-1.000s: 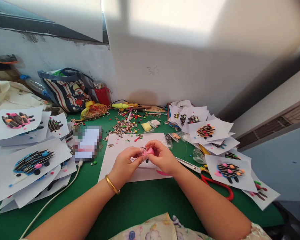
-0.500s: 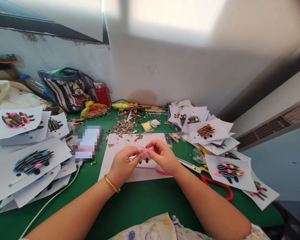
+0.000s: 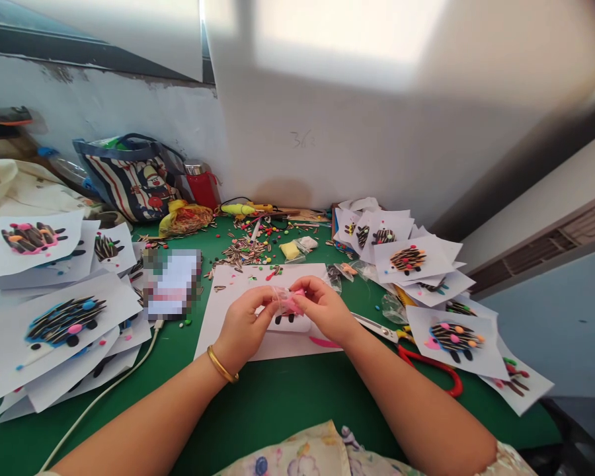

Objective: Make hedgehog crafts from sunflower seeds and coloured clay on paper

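Note:
Between my two hands is a small clear plastic bag with pink modelling clay point(image 3: 293, 302) in it. My left hand point(image 3: 245, 324) pinches the plastic, thumb against bent fingers, with a gold bangle on its wrist. Thumb and fingers of my right hand point(image 3: 324, 311) grip the pink clay end. Below them a small white card point(image 3: 297, 325) with black pieces lies on a large white sheet point(image 3: 223, 344); my hands hide much of it. A flat pink clay strip point(image 3: 324, 342) rests on the sheet under my right wrist.
Red-handled scissors point(image 3: 426, 360) lie to the right. Stacks of cards with seed hedgehogs point(image 3: 456, 337) stand on the right and left point(image 3: 64, 324). Sunflower seeds point(image 3: 242, 251) and clay bits are scattered behind. A phone point(image 3: 173, 284) with a white cable lies at left. Yellow clay point(image 3: 290, 250) sits behind the sheet.
My hands stay almost in place, with small finger movements at the bag of pink clay. The other things on the table have not moved.

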Motion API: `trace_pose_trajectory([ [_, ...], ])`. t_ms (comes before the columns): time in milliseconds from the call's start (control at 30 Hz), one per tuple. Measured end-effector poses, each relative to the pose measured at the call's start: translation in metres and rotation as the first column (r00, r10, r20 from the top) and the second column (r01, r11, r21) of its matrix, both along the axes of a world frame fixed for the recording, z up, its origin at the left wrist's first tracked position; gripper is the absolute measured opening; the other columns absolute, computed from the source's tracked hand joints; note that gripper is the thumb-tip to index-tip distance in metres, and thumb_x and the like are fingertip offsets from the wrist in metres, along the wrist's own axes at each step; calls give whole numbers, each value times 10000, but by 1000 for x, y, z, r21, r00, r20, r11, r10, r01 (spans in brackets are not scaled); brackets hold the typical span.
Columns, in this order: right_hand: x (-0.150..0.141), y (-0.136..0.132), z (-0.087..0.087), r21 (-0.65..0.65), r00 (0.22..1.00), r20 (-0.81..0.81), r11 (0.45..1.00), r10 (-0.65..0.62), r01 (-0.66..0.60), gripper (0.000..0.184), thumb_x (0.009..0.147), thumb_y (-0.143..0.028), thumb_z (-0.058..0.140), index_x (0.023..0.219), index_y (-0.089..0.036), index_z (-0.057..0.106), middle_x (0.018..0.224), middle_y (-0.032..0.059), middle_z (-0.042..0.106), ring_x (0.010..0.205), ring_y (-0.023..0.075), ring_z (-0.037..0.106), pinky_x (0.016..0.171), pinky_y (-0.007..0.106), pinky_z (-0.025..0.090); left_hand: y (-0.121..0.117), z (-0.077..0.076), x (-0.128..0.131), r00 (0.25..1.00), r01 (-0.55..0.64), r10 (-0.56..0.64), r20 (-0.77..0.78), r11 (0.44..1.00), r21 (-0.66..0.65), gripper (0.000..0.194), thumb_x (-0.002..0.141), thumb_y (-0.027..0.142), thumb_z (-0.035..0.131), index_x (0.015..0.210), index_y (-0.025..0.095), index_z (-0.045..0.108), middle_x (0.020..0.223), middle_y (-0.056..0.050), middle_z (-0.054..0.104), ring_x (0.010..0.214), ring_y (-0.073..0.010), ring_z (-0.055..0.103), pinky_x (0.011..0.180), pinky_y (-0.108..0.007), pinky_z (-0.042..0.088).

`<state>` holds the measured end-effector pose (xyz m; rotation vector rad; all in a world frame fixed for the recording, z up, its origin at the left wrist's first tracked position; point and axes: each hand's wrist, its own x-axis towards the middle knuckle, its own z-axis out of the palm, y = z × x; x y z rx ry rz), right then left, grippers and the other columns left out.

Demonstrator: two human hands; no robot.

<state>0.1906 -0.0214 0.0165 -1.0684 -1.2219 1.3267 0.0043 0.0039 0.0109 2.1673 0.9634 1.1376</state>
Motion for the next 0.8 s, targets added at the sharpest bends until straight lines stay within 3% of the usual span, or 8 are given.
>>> trace_pose_trajectory([
  [200, -1, 0, -1, -33, 999, -40, 999, 28, -29, 259, 818, -387, 678, 973, -207, 576, 820, 5, 660, 735, 164, 662, 686, 308, 521, 3, -4, -1, 999, 53, -53, 3, 998, -31, 143, 929, 257, 575, 966, 227, 709, 1113, -72, 685, 1060, -202, 628, 943, -358, 501],
  [333, 6, 6, -7, -27, 997, 6, 996, -81, 81, 232, 813, -365, 683, 964, -212, 599, 793, -19, 628, 692, 128, 607, 679, 278, 490, 4, 0, -2, 990, -27, 40, 136, 995, -93, 168, 946, 274, 527, 856, 204, 650, 1081, -76, 660, 1030, -203, 612, 928, -371, 488],
  [433, 10, 10, -11, -28, 990, -12, 990, -141, 141, 248, 805, -370, 703, 978, -216, 615, 831, -22, 616, 723, 109, 580, 693, 252, 468, 6, 5, -3, 966, -54, 104, 238, 976, -209, 148, 916, 307, 578, 870, 209, 679, 958, -52, 649, 899, -185, 612, 824, -333, 499],
  [533, 9, 10, -11, -53, 993, -84, 996, -79, 75, 312, 782, -399, 738, 994, -217, 597, 837, -17, 630, 723, 120, 608, 687, 264, 482, 7, 6, -2, 942, -12, 133, 308, 931, -365, 165, 861, 333, 651, 958, 227, 733, 893, -34, 649, 800, -166, 594, 730, -299, 490],
  [633, 6, 9, -8, -80, 987, -158, 997, 8, -21, 410, 720, -397, 805, 968, -231, 524, 815, -17, 664, 700, 159, 663, 646, 294, 506, 7, 3, -1, 902, 42, 180, 392, 868, -495, 206, 813, 343, 696, 977, 231, 751, 966, -41, 671, 831, -164, 598, 739, -287, 484],
  [800, 5, 8, -4, -64, 985, -166, 997, -40, 30, 482, 658, -366, 861, 821, -238, 426, 743, -58, 629, 723, 170, 687, 617, 273, 506, 8, -1, 1, 878, 96, 250, 408, 743, -662, 250, 828, 354, 648, 1013, 213, 738, 791, -8, 617, 682, -117, 524, 635, -244, 443],
])
